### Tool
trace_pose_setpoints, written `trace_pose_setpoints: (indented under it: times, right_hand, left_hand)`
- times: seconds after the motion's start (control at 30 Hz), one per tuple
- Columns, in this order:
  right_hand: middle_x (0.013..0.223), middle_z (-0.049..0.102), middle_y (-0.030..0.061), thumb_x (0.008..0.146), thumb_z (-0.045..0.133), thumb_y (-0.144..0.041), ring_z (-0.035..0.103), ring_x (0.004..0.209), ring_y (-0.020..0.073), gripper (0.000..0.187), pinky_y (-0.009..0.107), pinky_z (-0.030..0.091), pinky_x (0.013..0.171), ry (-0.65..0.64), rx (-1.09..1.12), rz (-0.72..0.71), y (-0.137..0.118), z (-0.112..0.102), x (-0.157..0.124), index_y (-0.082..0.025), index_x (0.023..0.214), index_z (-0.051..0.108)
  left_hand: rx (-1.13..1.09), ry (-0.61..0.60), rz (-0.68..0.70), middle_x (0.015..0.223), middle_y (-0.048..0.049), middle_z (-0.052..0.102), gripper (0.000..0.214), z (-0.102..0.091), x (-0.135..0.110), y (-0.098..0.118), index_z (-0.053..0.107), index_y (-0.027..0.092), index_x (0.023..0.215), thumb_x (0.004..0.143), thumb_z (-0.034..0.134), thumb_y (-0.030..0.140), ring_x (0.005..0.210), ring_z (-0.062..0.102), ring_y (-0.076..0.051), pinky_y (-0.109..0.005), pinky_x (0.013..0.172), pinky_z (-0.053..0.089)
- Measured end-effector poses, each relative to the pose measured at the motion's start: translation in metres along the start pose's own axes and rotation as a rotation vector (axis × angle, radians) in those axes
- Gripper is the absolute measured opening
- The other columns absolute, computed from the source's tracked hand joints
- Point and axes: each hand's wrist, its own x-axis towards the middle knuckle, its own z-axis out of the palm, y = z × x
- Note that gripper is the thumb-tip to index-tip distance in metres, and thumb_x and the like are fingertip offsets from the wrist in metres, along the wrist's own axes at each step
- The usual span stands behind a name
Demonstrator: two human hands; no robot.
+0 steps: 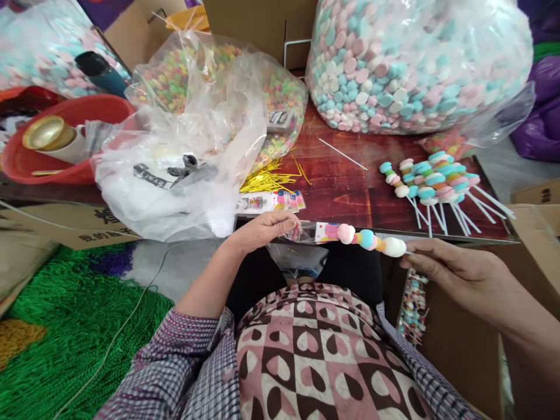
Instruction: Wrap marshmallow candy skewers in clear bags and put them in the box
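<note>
My left hand point(273, 227) pinches the end of a small clear plastic bag point(308, 231) with a printed, dotted band. In my right hand point(441, 268) is the white stick of a candy skewer point(370, 239), threaded with pink, blue and white marshmallows and small orange-yellow pieces between them. The skewer lies level, its pink tip against the printed end of the bag; whether the tip is inside, I cannot tell. Just beyond my left hand lie more printed bags point(291, 200) and a bundle of gold twist ties point(269, 179).
Finished-looking candy skewers point(437, 178) are piled at the table's right edge. Behind them stands a big bag of marshmallows point(420, 64). A bag of ring candies point(280, 93), crumpled plastic point(188, 146) and a red basin point(65, 166) fill the left. A carton point(459, 344) holds packed skewers below right.
</note>
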Motion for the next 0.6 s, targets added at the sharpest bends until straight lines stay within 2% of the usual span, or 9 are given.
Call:
trace_pose_setpoints:
  times: [0.27,0.37,0.5,0.6]
  right_hand:
    - [0.078,0.078,0.0025,0.085,0.060,-0.040,0.072,0.062,0.0169,0.026,0.025,0.057,0.063,0.071,0.072,0.115,0.003,0.006,-0.004,-0.023,0.099,0.074]
    - [0.079,0.077,0.0033,0.084,0.063,-0.041,0.071,0.065,0.0180,0.026,0.028,0.057,0.066,0.105,0.151,0.199,0.006,0.006,-0.009,-0.023,0.099,0.074]
    - [0.075,0.073,0.0030,0.085,0.065,-0.042,0.067,0.064,0.0173,0.023,0.029,0.054,0.063,0.195,0.358,0.335,0.000,0.014,-0.009,-0.023,0.097,0.073]
    - [0.077,0.071,0.0024,0.086,0.067,-0.037,0.058,0.060,0.0136,0.016,0.026,0.047,0.054,0.291,0.574,0.344,-0.019,0.031,0.002,-0.023,0.094,0.071]
  left_hand:
    - [0.019,0.028,-0.018,0.079,-0.0012,0.059,0.038,0.001,0.000,0.002,0.062,0.016,0.080,0.094,0.049,0.048,0.077,0.052,-0.013,-0.026,0.077,0.040]
    - [0.048,0.064,-0.031,0.076,-0.0003,0.057,0.039,0.002,0.001,0.005,0.060,0.015,0.077,0.093,0.048,0.048,0.074,0.051,-0.012,-0.026,0.075,0.039]
    - [0.064,0.113,-0.034,0.071,-0.0002,0.056,0.041,0.005,0.002,0.008,0.059,0.016,0.075,0.091,0.049,0.052,0.070,0.051,-0.013,-0.026,0.071,0.041]
    - [0.080,0.138,-0.035,0.071,-0.0007,0.056,0.042,0.011,0.004,0.009,0.059,0.016,0.077,0.090,0.048,0.054,0.068,0.052,-0.013,-0.026,0.068,0.043]
